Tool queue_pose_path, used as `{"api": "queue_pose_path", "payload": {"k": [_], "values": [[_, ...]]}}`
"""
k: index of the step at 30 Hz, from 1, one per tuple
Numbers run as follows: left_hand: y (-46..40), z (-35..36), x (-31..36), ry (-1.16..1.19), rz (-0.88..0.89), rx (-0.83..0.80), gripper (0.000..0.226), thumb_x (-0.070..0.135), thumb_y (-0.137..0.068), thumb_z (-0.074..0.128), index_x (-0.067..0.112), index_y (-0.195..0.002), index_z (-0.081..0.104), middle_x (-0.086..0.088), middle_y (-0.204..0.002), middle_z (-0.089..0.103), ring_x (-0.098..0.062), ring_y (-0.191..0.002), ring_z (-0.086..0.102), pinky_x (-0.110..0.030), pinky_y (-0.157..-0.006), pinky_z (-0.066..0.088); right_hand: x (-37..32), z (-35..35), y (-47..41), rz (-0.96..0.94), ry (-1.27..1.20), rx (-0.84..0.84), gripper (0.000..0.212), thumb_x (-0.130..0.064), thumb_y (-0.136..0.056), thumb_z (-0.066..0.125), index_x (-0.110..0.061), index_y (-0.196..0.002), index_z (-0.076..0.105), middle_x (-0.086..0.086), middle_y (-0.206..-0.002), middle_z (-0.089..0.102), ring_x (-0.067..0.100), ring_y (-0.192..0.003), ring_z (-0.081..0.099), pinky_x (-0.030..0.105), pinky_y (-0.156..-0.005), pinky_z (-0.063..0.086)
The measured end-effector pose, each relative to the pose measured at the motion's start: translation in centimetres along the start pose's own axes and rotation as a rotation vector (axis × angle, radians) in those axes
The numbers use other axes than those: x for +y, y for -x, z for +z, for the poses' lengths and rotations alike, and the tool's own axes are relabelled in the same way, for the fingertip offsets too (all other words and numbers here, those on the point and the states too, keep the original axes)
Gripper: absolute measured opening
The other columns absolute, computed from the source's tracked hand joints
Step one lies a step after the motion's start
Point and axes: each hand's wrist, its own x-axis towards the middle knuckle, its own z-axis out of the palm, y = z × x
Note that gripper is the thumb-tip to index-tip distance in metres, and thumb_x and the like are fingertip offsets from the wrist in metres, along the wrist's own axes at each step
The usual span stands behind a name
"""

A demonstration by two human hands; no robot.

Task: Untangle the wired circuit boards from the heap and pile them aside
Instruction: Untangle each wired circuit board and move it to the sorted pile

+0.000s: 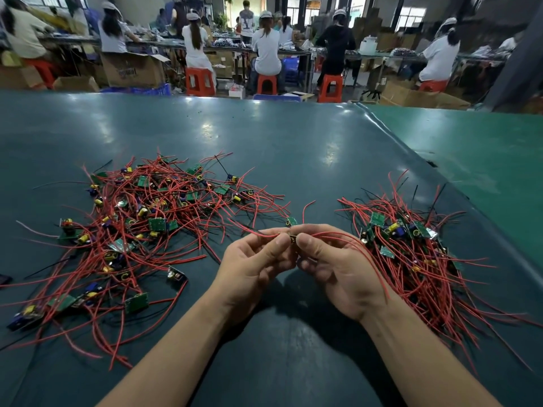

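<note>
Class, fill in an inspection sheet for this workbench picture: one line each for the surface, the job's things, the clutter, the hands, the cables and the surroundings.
Surface: dark green mat, glossy, with a lighter green mat adjoining on the right.
Job's things: tangled heap of wired boards on the left; second pile on the right; one small board held between both hands above the mat.
Clutter: nothing seen apart from the boards.
Hands: left hand and right hand both pinch the small board with fingertips.
Cables: red wire arcs from the held board over the right hand; many red and a few black leads cross in both piles.
Surroundings: workers seated on red stools at benches, cardboard boxes on the floor.
</note>
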Motion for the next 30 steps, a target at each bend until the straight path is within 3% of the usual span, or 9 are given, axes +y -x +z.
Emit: {"api": "queue_pose_path", "payload": {"k": [4, 6, 11, 14, 17, 20, 25, 27, 30], "values": [[-0.2, -0.1, -0.1, 0.052, 0.078, -0.026, 0.031, -0.002, -0.067, 0.077, 0.007, -0.091, 0.059, -0.008, -0.077, 0.063, -0.016, -0.067, 0.064, -0.024, -0.067, 0.057, 0.3, 0.5, -0.2, 0.073, -0.170, 0.088, 0.022, -0.014, -0.068, 0.072, -0.017, -0.089, 0.080, 0.004, -0.082, 0.074, 0.008, -0.065, 0.067, 0.016, -0.056, 0.052], [-0.2, -0.2, -0.1, -0.070, 0.195, 0.016, 0.034, -0.007, -0.065, 0.076, 0.007, -0.088, 0.056, -0.007, -0.081, 0.063, -0.018, -0.073, 0.063, -0.025, -0.073, 0.056, 0.6, 0.7, -0.3, 0.082, -0.214, 0.194, 0.018, -0.014, -0.069, 0.071, -0.012, -0.085, 0.079, 0.006, -0.078, 0.072, 0.008, -0.054, 0.061, 0.016, -0.050, 0.050], [0.4, 0.1, -0.2, -0.379, 0.363, 0.007, 0.034, 0.000, -0.063, 0.077, 0.000, -0.088, 0.055, 0.008, -0.074, 0.071, -0.004, -0.070, 0.066, -0.015, -0.068, 0.051, 1.0, 1.1, -0.1, 0.019, -0.009, 0.269, 0.017, -0.028, -0.070, 0.072, -0.014, -0.077, 0.080, 0.005, -0.073, 0.067, 0.008, -0.054, 0.054, 0.018, -0.046, 0.046], [0.5, 0.0, -0.1, -0.475, 0.382, 0.002, 0.030, -0.008, -0.066, 0.080, -0.003, -0.087, 0.059, 0.005, -0.071, 0.068, -0.005, -0.066, 0.063, -0.015, -0.066, 0.050, 0.5, 0.6, -0.2, 0.042, 0.009, 0.295, 0.019, -0.026, -0.061, 0.078, -0.012, -0.074, 0.078, 0.004, -0.068, 0.060, 0.008, -0.053, 0.049, 0.019, -0.048, 0.043], [0.8, -0.1, -0.1, -0.538, 0.376, -0.025, 0.028, -0.008, -0.066, 0.082, 0.000, -0.082, 0.061, 0.004, -0.069, 0.068, -0.006, -0.063, 0.062, -0.015, -0.064, 0.049, 0.3, 0.0, -0.2, 0.053, 0.077, 0.325, 0.009, -0.018, -0.068, 0.078, -0.011, -0.072, 0.075, -0.003, -0.054, 0.050, 0.007, -0.047, 0.042, 0.020, -0.047, 0.036], [0.7, -0.2, 0.0, -0.495, 0.368, -0.026, 0.030, -0.003, -0.064, 0.085, 0.008, -0.076, 0.060, 0.006, -0.064, 0.066, -0.005, -0.060, 0.059, -0.015, -0.060, 0.047, 0.0, -0.5, -0.4, -0.047, 0.064, 0.416, 0.005, -0.008, -0.079, 0.075, -0.007, -0.075, 0.071, -0.004, -0.049, 0.046, 0.007, -0.042, 0.038, 0.018, -0.041, 0.032], [0.7, -0.8, 0.2, -0.322, 0.343, -0.087, 0.031, 0.012, -0.055, 0.084, 0.025, -0.063, 0.057, 0.004, -0.067, 0.058, -0.011, -0.063, 0.052, -0.021, -0.064, 0.045, -0.4, -1.9, -0.9, -0.270, 0.076, 0.592, 0.023, -0.005, -0.083, 0.074, -0.015, -0.062, 0.070, -0.003, -0.045, 0.044, 0.009, -0.038, 0.035, 0.020, -0.038, 0.030], [0.7, -1.2, 0.5, -0.269, 0.348, -0.111, 0.031, 0.012, -0.054, 0.082, 0.023, -0.063, 0.055, 0.002, -0.068, 0.056, -0.013, -0.062, 0.050, -0.022, -0.063, 0.044, -0.6, -2.8, -1.0, -0.359, 0.185, 0.687, 0.024, -0.008, -0.086, 0.073, -0.016, -0.063, 0.069, -0.004, -0.048, 0.048, 0.011, -0.039, 0.037, 0.022, -0.041, 0.033], [0.6, -1.6, 0.7, -0.285, 0.374, -0.110, 0.035, 0.011, -0.053, 0.081, 0.014, -0.068, 0.050, 0.003, -0.069, 0.056, -0.011, -0.063, 0.050, -0.020, -0.063, 0.043, -0.5, -3.3, -1.0, -0.502, 0.546, 0.766, 0.012, -0.017, -0.090, 0.070, -0.022, -0.079, 0.069, 0.011, -0.073, 0.061, 0.019, -0.054, 0.049, 0.029, -0.057, 0.042]]}}
